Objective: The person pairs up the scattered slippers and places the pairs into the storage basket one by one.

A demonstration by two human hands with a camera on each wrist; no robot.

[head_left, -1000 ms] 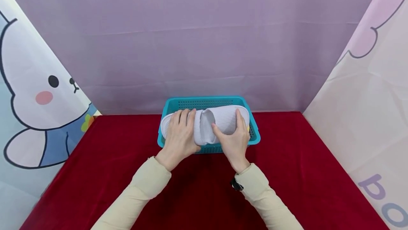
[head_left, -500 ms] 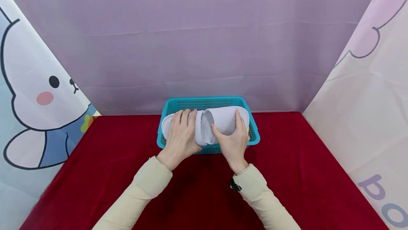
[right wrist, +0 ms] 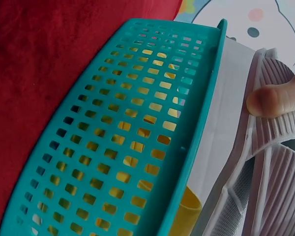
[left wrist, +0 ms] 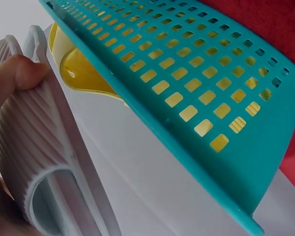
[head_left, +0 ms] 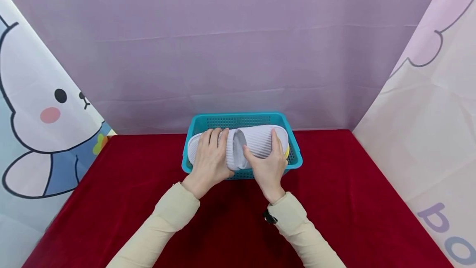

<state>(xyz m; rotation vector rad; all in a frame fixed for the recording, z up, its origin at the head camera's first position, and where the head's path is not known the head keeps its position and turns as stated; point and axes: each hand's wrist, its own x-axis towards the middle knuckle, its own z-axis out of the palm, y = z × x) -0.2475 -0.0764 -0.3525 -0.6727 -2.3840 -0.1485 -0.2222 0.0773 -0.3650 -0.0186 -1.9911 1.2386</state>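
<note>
Two white slippers with ribbed straps lie head to tail, partly overlapping. The left end of the pair is under my left hand (head_left: 209, 158), whose fingers wrap over the strap of one slipper (head_left: 231, 152). My right hand (head_left: 270, 168) grips the other slipper (head_left: 258, 138) by its strap, thumb in front and fingers over the top. In the right wrist view the slipper pair (right wrist: 280, 128) is beside and above the rim of the teal basket (right wrist: 113, 123). Yellow things (left wrist: 86, 71) sit inside that basket, mostly hidden by its wall.
The basket stands on a red cloth (head_left: 327, 202) close to the purple back curtain (head_left: 238, 53). Printed side panels flank the table, with a cartoon animal on the left panel (head_left: 48, 94). A dark watch (head_left: 269, 217) is on the right wrist.
The right hand and its slipper have moved slightly left, toward the left hand. More of a yellow thing shows at the right end of the basket. The left hand keeps its hold.
</note>
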